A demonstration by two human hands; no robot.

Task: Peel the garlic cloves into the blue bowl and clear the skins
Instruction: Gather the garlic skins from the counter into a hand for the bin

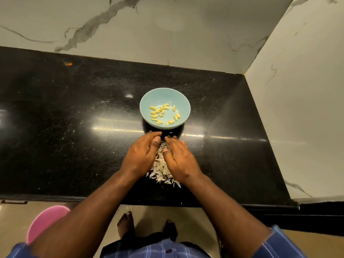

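**Both hands around the garlic skins**

Head view: the blue bowl (147, 101) stood on the black counter (74, 108) and held the peeled garlic cloves (160, 113). Just near of it, the left hand (141, 155) and the right hand (179, 159) lay with straight fingers on both sides of the skins (161, 168), gripping nothing. A pink lid (44, 220) was on the floor, near left.

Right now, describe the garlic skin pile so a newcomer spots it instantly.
On the black countertop, just nearer the person than the blue bowl, lies the skin pile, between both hands. It is white, papery and flaky, unlike the smooth yellow peeled cloves inside the bowl.
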